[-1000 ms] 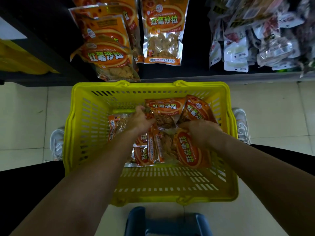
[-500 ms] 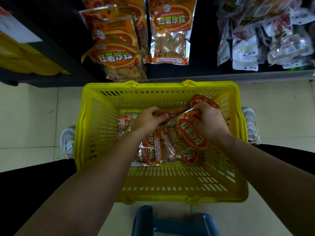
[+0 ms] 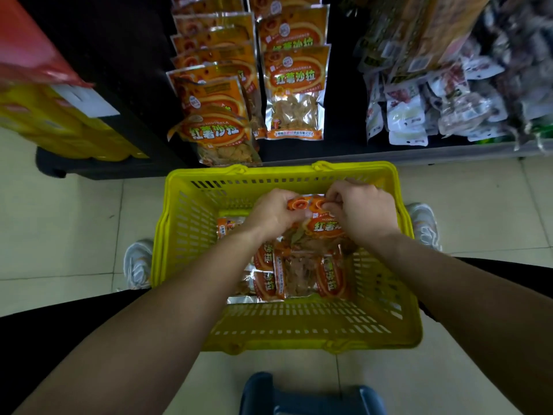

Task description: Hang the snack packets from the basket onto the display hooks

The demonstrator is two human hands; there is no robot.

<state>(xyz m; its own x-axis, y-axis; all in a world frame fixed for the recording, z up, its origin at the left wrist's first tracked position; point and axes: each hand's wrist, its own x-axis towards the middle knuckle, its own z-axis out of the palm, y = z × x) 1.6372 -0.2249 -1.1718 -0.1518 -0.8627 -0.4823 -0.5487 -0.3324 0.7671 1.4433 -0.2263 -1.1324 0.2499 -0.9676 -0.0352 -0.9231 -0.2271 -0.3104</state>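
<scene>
A yellow plastic basket [image 3: 401, 319] stands on the floor between my feet. Over its far half I hold one orange snack packet [image 3: 321, 227] upright by its top edge. My left hand [image 3: 273, 212] pinches the top left corner and my right hand [image 3: 360, 209] pinches the top right. Several more orange packets [image 3: 294, 272] lie flat in the basket bottom under my wrists. On the dark rack beyond, two columns of matching orange packets hang on hooks: the left column [image 3: 214, 94] and the right column [image 3: 294, 91]. The hooks themselves are hidden behind the bags.
White and dark snack bags [image 3: 419, 115] hang crowded at the right of the rack. Yellow and red goods [image 3: 54, 115] sit on a low shelf at the left. A blue stool [image 3: 311, 396] shows at the bottom. My white shoes [image 3: 137, 263] flank the basket on pale floor tiles.
My right hand lifted one packet out of the pile and turned it upright. My left hand left the pile and took its top corner. The view tilted up toward the rack.
</scene>
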